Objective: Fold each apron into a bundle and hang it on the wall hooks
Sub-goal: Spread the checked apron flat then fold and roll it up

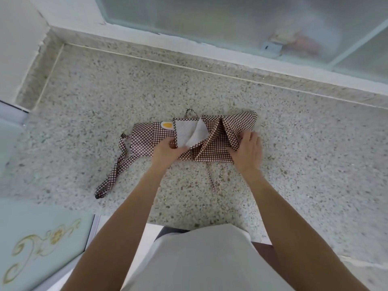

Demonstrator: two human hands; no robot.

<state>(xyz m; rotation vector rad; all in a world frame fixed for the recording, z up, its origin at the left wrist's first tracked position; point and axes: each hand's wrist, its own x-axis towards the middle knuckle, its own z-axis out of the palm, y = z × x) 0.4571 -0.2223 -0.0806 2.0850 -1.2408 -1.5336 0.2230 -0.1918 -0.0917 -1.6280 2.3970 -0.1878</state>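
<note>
A brown-and-white checked apron (212,148) lies partly folded in a long strip on the speckled stone counter (105,106). Its white inner side (186,133) shows in the middle, and a yellow patch (167,124) sits to the left of that. A wide strap (114,175) trails off toward the front left, and a thin tie (211,177) hangs toward me. My left hand (167,151) pinches the fabric edge at the white part. My right hand (247,152) grips the raised fold at the apron's right end. No wall hooks are in view.
A frosted sliding window (231,22) runs along the back of the counter, above a white sill. A pale green cabinet door (42,244) with gold scrollwork stands at the front left. A white wall (19,38) closes the left end.
</note>
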